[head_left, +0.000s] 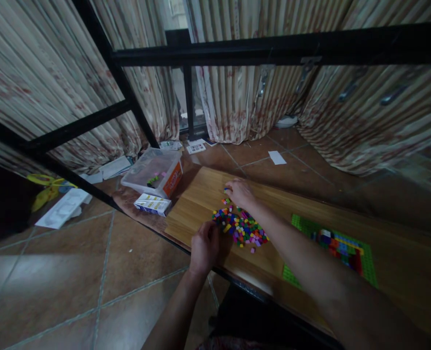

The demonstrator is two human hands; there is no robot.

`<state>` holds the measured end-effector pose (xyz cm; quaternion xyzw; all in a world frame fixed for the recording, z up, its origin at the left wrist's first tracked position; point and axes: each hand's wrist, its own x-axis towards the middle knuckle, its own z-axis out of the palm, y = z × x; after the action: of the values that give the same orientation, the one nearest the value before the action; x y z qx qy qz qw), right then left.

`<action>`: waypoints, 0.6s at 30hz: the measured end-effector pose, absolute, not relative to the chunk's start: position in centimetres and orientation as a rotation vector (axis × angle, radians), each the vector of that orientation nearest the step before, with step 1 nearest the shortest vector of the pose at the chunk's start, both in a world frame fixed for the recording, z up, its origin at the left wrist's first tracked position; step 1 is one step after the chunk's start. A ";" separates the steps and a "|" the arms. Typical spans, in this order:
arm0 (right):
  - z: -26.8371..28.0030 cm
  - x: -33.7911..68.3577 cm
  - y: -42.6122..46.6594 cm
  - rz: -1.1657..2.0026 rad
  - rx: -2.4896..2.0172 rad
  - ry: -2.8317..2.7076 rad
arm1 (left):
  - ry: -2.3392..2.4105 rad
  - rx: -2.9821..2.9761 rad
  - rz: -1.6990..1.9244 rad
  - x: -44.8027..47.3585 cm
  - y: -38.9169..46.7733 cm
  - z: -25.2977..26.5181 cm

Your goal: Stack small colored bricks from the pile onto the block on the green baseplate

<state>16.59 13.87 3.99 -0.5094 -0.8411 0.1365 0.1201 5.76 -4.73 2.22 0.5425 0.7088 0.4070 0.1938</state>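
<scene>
Your left hand (pixel 204 245) curls beside the toy building bricks (pixel 245 228), your right hand (pixel 242 195) half-curls at their far edge; can't tell either's hold!

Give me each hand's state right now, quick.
Left hand: curled beside the brick pile; any hold cannot be told.
Right hand: fingers bent near small bricks; hold cannot be told.
</scene>
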 end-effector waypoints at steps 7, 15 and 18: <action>3.7 17.0 14.2 0.435 -1.465 -2.470 | 2.106 1.451 1.140 4.3 -3.9 1.6; 4.6 21.3 2.0 1.250 -1.293 -1.521 | 1.725 1.207 1.284 6.7 -4.4 3.5; 3.7 21.8 -3.2 1.485 -1.250 -1.261 | 1.396 0.944 1.310 9.3 -6.4 4.2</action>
<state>21.84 -3.17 3.73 -0.4945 -0.4989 0.5875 0.4018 9.29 -6.38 4.18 0.3875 0.5729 0.5377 0.4823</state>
